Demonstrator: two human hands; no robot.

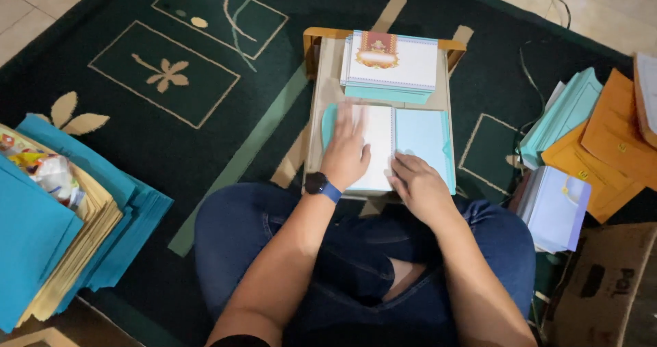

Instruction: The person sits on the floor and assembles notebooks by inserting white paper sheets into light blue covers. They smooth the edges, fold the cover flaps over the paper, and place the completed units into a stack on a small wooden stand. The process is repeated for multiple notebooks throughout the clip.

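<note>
- Nearest the camera: crossed legs in blue jeans (356, 251) on a dark green patterned carpet (164, 148); both forearms reach forward over the knees.
- Left hand (347, 152): flat, palm down, fingers (349, 118) released and spread, pressing on the white page of an open booklet (378, 142). Dark watch with a blue strap (321, 185) on that wrist.
- Right hand (419, 186): resting at the booklet's lower edge near the spine, fingers (404, 163) loosely curled, touching the paper; no grasp visible.
- Booklet lies open on a small pale counter (327, 80), a low board-like stand just beyond the knees. Left page white, right side light blue (424, 136); a teal edge shows left of the left hand.
- Farther along the same counter: stack of white cards (397, 63) with a red and gold emblem, sitting on teal sheets, just beyond the booklet.
- Person's left: tall pile of teal folders with tan sheets (61, 230), crumpled plastic wrapper (51, 172) on top.
- Person's right: pale teal sheets (564, 111), orange envelopes (609, 155), a lavender-white packet (558, 207), cardboard box (609, 278) at the corner.
- Far edge: pale floor tiles (602, 8) beyond the carpet.
</note>
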